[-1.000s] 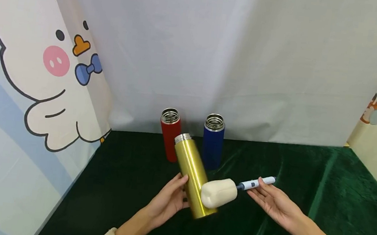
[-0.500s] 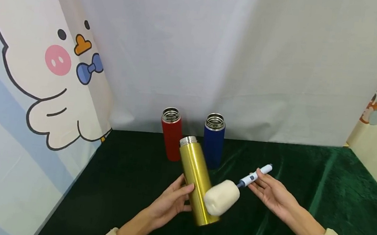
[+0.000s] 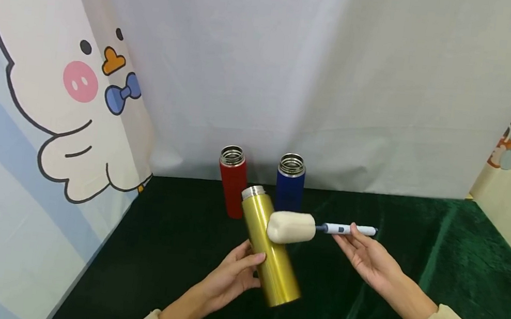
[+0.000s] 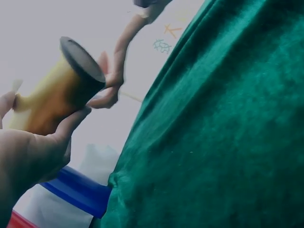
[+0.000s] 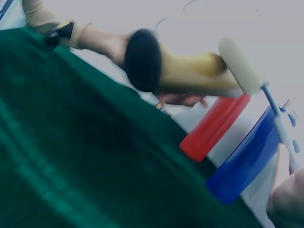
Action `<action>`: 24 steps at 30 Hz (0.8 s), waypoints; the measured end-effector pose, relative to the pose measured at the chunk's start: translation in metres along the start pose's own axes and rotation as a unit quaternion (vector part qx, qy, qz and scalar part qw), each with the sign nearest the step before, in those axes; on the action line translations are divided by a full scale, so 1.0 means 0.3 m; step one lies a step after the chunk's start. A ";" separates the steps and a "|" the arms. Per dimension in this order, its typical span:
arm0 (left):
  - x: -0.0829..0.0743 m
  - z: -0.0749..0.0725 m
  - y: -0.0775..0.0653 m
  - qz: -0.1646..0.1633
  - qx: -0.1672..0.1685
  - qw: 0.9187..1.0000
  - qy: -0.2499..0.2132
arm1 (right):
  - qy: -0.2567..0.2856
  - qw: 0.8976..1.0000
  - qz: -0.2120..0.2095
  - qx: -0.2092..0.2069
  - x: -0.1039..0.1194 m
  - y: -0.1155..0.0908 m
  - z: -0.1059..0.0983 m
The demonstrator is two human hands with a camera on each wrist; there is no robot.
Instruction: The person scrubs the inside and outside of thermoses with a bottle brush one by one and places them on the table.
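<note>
A tilted gold thermos bottle (image 3: 278, 276) is gripped low on its body by my left hand (image 3: 229, 279). Its bare metal neck points up and to the left, and its dark base shows in both wrist views. My right hand (image 3: 375, 263) pinches the pale blue handle of a bottle brush (image 3: 292, 228) between thumb and fingers. The brush's cream sponge head lies level in front of the bottle's upper side in the head view. In the right wrist view the sponge (image 5: 240, 66) overlaps the bottle's neck end; whether they touch, I cannot tell.
Behind the hands, a red bottle (image 3: 232, 191) and a blue bottle (image 3: 290, 186) stand uncapped against a pale cloth backdrop (image 3: 246, 65). Dark green velvet (image 3: 415, 238) covers the table. A cartoon-printed panel (image 3: 30, 120) bounds the left side.
The brush has swung from a slant with its sponge low by the bottle's base to level, its sponge higher up the bottle. The gold bottle has shifted slightly right and down.
</note>
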State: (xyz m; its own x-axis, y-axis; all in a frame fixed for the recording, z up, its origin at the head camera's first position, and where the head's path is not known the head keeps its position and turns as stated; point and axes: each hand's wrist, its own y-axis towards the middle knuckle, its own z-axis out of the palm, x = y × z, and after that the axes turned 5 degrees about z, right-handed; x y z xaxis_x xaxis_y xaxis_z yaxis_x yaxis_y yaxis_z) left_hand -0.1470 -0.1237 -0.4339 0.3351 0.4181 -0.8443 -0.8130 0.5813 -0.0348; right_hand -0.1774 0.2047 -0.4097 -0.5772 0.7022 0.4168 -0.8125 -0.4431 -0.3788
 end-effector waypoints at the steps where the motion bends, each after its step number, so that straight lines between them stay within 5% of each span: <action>1: -0.005 -0.001 0.005 0.009 -0.013 1.000 -0.002 | -0.010 1.000 0.007 -0.004 -0.003 -0.008 -0.015; 6: -0.024 -0.014 0.025 0.034 -0.065 0.997 0.000 | -0.049 0.999 0.016 -0.014 -0.011 -0.043 -0.083; 12: -0.028 -0.024 0.021 0.031 -0.087 0.996 0.009 | -0.087 0.996 0.011 -0.011 -0.015 -0.040 -0.126; 17: -0.021 -0.014 0.016 0.013 -0.062 0.997 0.040 | -0.120 0.993 -0.001 -0.012 -0.002 -0.005 -0.096; 24: 0.007 -0.005 0.004 -0.035 -0.019 0.995 0.096 | -0.038 0.999 -0.021 0.015 0.027 0.046 0.022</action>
State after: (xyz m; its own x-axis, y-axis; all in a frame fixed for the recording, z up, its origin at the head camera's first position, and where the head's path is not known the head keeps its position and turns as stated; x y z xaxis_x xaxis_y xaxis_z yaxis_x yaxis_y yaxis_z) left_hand -0.1480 -0.1231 -0.4366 0.2980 0.2346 -0.9253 -0.8091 0.5765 -0.1144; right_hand -0.1938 0.2006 -0.4062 -0.5457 0.6767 0.4942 -0.8379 -0.4309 -0.3351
